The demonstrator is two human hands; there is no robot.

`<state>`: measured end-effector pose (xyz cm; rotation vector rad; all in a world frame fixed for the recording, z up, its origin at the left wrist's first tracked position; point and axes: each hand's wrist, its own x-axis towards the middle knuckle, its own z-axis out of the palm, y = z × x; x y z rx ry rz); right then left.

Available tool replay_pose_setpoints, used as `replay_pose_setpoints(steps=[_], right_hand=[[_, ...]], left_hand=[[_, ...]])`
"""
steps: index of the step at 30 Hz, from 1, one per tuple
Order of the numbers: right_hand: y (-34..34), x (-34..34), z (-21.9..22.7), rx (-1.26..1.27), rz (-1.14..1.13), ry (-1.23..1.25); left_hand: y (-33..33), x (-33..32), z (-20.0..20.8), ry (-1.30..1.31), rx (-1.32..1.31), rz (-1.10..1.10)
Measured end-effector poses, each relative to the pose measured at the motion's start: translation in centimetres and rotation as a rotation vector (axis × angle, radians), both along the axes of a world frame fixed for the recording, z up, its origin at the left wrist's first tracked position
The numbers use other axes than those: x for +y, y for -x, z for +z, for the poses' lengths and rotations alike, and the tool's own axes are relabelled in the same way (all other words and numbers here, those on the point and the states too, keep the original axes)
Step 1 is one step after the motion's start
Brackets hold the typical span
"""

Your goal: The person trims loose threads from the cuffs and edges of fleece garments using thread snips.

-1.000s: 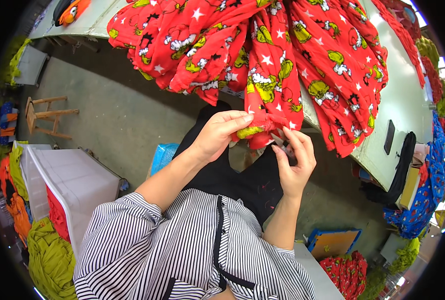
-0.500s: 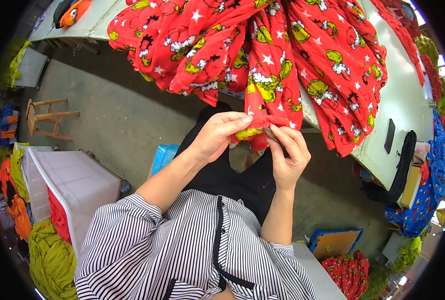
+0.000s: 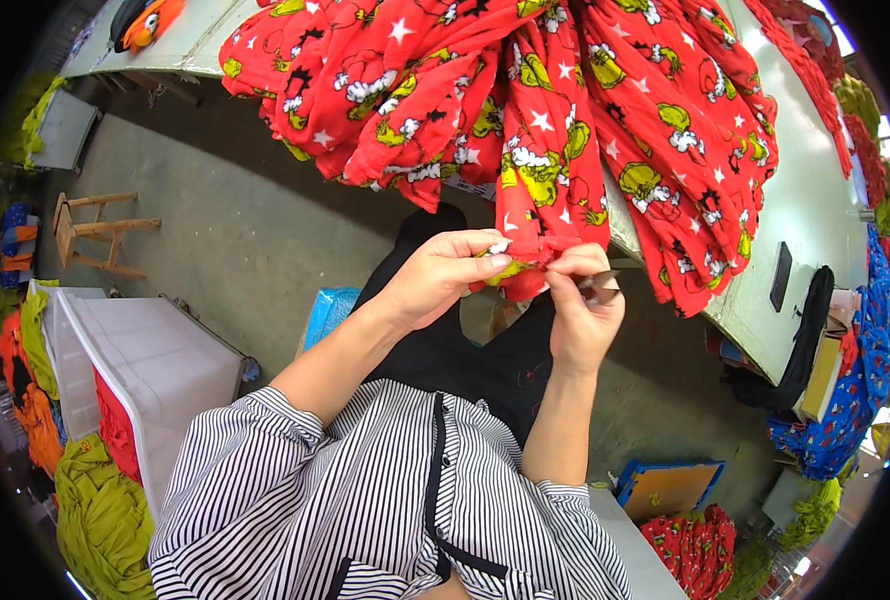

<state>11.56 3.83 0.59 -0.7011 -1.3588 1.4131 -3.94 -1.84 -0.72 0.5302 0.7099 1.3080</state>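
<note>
A red printed garment (image 3: 525, 110) with white stars and yellow-green figures hangs off the pale table (image 3: 805, 190) in front of me. My left hand (image 3: 440, 275) pinches its lower hem. My right hand (image 3: 580, 310) is at the same hem, fingers closed on a small dark metal tool, seemingly thread snips (image 3: 600, 287). Both hands meet just above my lap, over black trousers (image 3: 475, 350).
A white bin (image 3: 155, 370) with red cloth stands at my left, with green and orange fabric (image 3: 85, 500) beside it. A wooden stool (image 3: 90, 230) stands farther left. A blue tray (image 3: 670, 485) and more red garments (image 3: 695, 545) lie at lower right.
My right hand has turned at the hem, and the small dark tool now shows between its fingers. My left hand keeps its hold on the hem.
</note>
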Motion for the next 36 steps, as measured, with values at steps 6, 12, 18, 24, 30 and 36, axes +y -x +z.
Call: replay_pose_setpoints(steps=[6, 12, 18, 24, 30, 36], right_hand=[[-2.3, -0.3, 1.1, -0.377, -0.137, -0.237], [-2.5, -0.4, -0.5, -0.52, -0.245, -0.507], [-1.2, -0.1, -0.5, -0.475, -0.257, -0.66], [-1.9, -0.7, 0.5, -0.353, -0.198, -0.358], [-1.3, -0.3, 0.1, -0.508, -0.204, -0.594], [-0.9, -0.4, 0.3, -0.38, -0.199, -0.506]], left_hand=[[0.0, 0.2, 0.5, 0.017, -0.031, 0.025], [0.0, 0.3, 0.4, 0.041, -0.087, 0.017], [-0.1, 0.1, 0.5, 0.051, -0.091, 0.039], [0.1, -0.2, 0.6, 0.041, -0.051, 0.025], [-0.1, -0.1, 0.3, 0.0, 0.066, -0.002], [0.0, -0.2, 0.1, -0.069, 0.167, 0.009]])
